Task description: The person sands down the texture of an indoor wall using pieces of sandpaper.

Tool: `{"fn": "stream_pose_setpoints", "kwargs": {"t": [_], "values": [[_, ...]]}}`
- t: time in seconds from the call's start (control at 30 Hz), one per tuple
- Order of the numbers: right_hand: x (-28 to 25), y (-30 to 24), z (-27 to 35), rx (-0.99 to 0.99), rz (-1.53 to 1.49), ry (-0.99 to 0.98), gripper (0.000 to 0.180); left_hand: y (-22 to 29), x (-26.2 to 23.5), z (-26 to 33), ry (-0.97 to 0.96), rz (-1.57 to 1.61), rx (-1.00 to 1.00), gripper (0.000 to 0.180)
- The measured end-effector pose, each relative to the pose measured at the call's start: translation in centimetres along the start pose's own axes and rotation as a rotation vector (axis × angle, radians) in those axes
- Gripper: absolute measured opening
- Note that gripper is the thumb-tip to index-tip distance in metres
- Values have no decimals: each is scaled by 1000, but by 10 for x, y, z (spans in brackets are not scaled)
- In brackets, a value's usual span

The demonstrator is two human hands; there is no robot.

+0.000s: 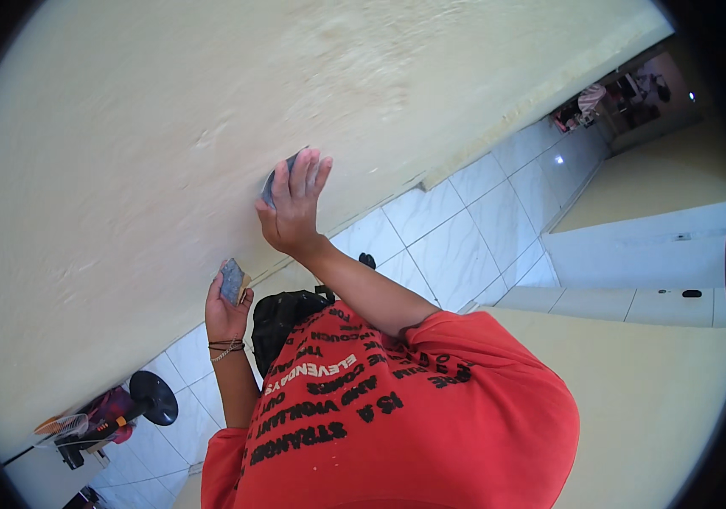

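Observation:
Against the cream wall (159,110), my right hand (295,212) presses a dark grey piece of sandpaper (270,188) flat, its fingers stretched over the sheet. Only the sheet's left and upper edges show past the fingers. Lower and to the left, my left hand (225,316) grips another piece of sandpaper (232,280), grey on one face and tan where it curls over. That hand is close to the wall; whether it touches the surface I cannot tell. The wall has uneven, scuffed patches above my right hand.
White marbled tiles (443,222) run along the wall's foot. At the lower left are a round black stand base (154,398) and an orange-and-white fan-like object (59,427). A black bag (282,324) hangs at my front. Assorted items (588,103) lie by the far doorway.

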State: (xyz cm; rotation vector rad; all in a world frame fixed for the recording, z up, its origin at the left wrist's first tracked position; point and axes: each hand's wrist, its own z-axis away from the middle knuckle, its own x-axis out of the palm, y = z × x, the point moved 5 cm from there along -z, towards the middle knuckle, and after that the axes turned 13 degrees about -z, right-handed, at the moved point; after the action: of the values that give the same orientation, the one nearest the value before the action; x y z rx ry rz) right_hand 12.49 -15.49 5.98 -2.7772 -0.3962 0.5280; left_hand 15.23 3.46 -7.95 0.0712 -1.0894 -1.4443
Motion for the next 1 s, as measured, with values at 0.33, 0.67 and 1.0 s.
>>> {"fn": "stream_pose_setpoints", "kwargs": {"t": [0.33, 0.67, 1.0], "values": [[-62, -11, -139, -60, 106, 344, 53, -19, -36, -21, -29, -58, -51, 33], [-144, 175, -117, 173, -240, 736, 50, -32, -84, -40, -15, 13, -28, 32], [-97, 402, 163, 1504, -907, 1208, 52, -24, -49, -38, 60, -50, -32, 34]]}}
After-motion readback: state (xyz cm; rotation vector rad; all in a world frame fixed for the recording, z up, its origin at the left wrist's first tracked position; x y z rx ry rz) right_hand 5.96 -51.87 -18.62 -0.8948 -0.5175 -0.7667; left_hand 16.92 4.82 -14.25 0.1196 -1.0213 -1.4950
